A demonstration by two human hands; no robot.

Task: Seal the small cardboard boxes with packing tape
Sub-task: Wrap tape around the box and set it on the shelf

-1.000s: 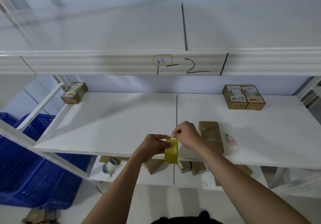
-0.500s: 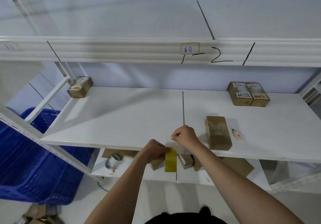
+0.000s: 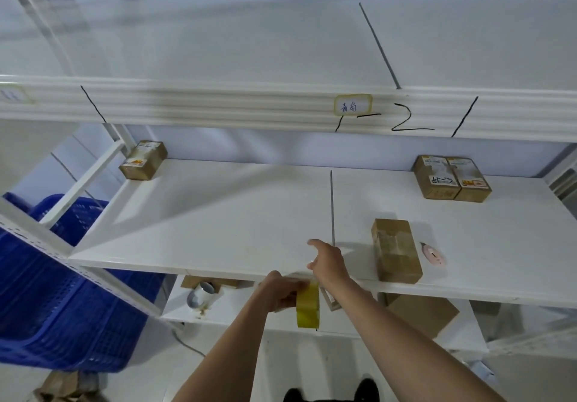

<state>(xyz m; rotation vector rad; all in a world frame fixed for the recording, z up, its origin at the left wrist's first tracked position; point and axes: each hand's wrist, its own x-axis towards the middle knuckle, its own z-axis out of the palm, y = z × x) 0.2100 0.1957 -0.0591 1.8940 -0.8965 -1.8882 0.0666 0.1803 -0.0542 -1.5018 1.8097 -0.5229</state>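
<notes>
The roll of yellow packing tape (image 3: 308,308) is held on edge just below the front lip of the shelf (image 3: 218,230), gripped by the left hand (image 3: 281,289) with fingers curled round it, presumably so the free end faces up for peeling. Directly above and touching that grip, the right hand (image 3: 327,264) is raised over the shelf edge with fingers loosely extended; nothing can be made out in it, though a thin strip of tape may be stretched between the two hands, too faint to confirm. To the right of the right hand, the small cardboard box (image 3: 396,250) is laid lengthwise near the shelf front, within easy reach for taping. Just beyond it a small pink cutter (image 3: 433,254) is parked. Further back, a pair of labelled boxes (image 3: 452,177) is set aside on the right and a single box (image 3: 143,164) on the left.
</notes>
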